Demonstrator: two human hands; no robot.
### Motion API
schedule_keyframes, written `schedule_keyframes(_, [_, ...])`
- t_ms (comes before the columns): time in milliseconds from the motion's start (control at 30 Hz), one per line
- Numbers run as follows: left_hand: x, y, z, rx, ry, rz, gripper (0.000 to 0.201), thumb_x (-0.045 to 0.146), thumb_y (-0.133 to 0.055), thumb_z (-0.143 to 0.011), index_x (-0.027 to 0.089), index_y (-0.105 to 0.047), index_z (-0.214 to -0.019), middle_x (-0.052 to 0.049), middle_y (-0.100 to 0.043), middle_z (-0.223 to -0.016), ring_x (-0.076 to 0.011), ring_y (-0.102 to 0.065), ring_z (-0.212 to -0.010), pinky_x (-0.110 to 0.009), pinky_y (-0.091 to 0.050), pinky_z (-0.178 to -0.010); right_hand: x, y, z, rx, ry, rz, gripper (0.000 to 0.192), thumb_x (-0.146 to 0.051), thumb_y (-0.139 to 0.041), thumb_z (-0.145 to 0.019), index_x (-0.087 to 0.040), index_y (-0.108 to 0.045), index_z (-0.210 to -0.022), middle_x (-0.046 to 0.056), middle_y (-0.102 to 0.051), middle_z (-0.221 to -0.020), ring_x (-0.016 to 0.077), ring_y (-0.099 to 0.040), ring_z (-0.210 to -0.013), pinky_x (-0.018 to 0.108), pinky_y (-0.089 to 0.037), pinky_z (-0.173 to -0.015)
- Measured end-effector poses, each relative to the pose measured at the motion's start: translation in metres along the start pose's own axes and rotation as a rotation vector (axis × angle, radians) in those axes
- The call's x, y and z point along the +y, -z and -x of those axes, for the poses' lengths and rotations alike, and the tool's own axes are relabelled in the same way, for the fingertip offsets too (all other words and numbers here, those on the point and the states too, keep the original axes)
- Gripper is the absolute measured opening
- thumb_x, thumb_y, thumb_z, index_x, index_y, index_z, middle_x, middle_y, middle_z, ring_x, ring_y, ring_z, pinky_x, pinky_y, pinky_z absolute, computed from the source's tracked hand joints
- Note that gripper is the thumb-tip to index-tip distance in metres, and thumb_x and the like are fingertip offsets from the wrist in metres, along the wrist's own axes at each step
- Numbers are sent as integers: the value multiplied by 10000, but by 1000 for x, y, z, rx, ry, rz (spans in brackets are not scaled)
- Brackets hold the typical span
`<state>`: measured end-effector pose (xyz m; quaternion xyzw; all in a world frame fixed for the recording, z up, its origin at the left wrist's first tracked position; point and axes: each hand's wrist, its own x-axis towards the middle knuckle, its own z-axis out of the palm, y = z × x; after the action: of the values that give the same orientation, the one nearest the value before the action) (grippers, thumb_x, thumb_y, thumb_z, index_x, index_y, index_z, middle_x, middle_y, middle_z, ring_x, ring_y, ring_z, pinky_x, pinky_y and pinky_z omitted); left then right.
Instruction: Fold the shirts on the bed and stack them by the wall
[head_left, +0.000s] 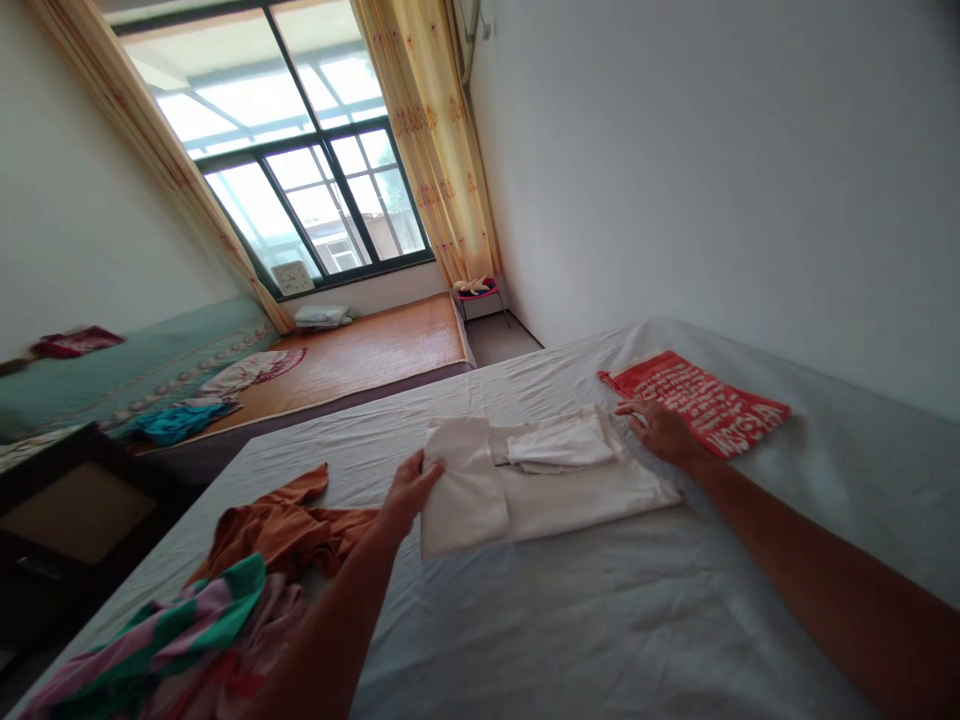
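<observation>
A white garment (pixel 525 480), partly folded, lies flat on the grey bed sheet (pixel 570 620) in the middle of the view. My left hand (pixel 409 490) rests on its left edge, fingers pinching the fabric. My right hand (pixel 660 428) presses on the garment's far right corner, fingers spread flat. A smaller folded flap (pixel 559 445) lies on top of the garment between my hands.
A red cloth with white lettering (pixel 701 400) lies just beyond my right hand. A heap of orange (pixel 289 525) and green-pink striped clothes (pixel 187 630) sits at the near left. Another bed (pixel 360 355), a window and a white wall stand behind.
</observation>
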<state>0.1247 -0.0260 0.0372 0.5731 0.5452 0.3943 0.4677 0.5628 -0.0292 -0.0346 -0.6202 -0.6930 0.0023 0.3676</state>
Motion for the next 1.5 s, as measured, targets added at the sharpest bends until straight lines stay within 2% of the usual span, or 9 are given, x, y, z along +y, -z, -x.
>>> schedule_keyframes(167, [24, 70, 15, 123, 97, -40, 473, 344, -737, -608, 144, -614, -1019, -23, -661, -710, -166, -602, -559, -248, -478, -504, 3, -1, 0, -6, -20, -27, 290, -209, -449, -794, -203, -688, -958, 79, -693, -1100, 216, -640, -1032, 374, -489, -937])
schedule_keyframes(300, [38, 79, 18, 86, 89, -141, 532, 350, -750, -584, 144, -602, -1052, -30, -656, -719, -195, -620, -601, -255, -484, -497, -2, -5, 1, -59, -34, -49, 289, -201, -449, -795, -212, -693, -950, 66, -697, -1093, 215, -640, -1034, 372, -490, -938])
schedule_keyframes(500, [55, -4, -7, -115, 24, -300, 604, 274, -609, -709, 172, -431, -1277, 68, -516, -602, -79, -470, -432, -175, -406, -410, -6, -6, 2, -82, -7, -75, 286, -182, -457, -786, -213, -691, -947, 56, -700, -1087, 201, -634, -1053, 361, -479, -962])
schedule_keyframes(667, [41, -73, -32, -250, -51, -468, 564, 210, -546, -743, 224, -392, -1286, 104, -439, -567, -62, -460, -387, -179, -435, -429, -3, -7, 2, -96, 11, -71, 299, -167, -465, -773, -216, -697, -954, 50, -714, -1044, 208, -650, -1011, 374, -491, -942])
schedule_keyframes(900, [26, -135, -36, -321, -174, -651, 569, 193, -520, -772, 186, -395, -1327, 64, -530, -599, -94, -499, -389, -220, -450, -474, 3, -12, 2, -131, 47, -47, 277, -173, -488, -783, -219, -699, -957, 43, -719, -1022, 205, -650, -994, 370, -489, -937])
schedule_keyframes(1033, [26, -153, -31, -416, -139, -540, 613, 281, -489, -852, 152, -286, -1416, 11, -616, -664, -105, -541, -424, -229, -474, -489, 5, -12, 3, -147, 72, -31, 267, -197, -480, -808, -202, -697, -965, 59, -720, -1018, 212, -647, -993, 380, -490, -931])
schedule_keyframes(1133, [26, -138, -32, -318, -202, -386, 514, 309, -411, -905, 174, -328, -1394, -60, -662, -877, -127, -630, -586, -229, -502, -497, 4, -10, 3, -154, 71, -35, 278, -216, -466, -827, -188, -691, -988, 71, -716, -1026, 215, -648, -985, 379, -494, -923])
schedule_keyframes(1333, [14, -51, -40, -2, -561, -587, 328, 116, -425, -849, 185, -643, -1084, -73, -652, -1139, -201, -554, -1123, -380, -412, -1026, -21, -7, 3, -28, 28, -57, 296, -262, -440, -858, -211, -662, -1048, 62, -705, -1041, 224, -647, -966, 394, -504, -895])
schedule_keyframes(1500, [-15, -17, -64, 23, -430, -497, 348, 179, -444, -870, 179, -614, -1174, -80, -629, -1220, -208, -528, -1182, -396, -375, -1056, -87, -15, 4, -76, 59, -199, 268, -278, -442, -875, -254, -654, -1037, 40, -705, -1020, 200, -660, -904, 336, -543, -776])
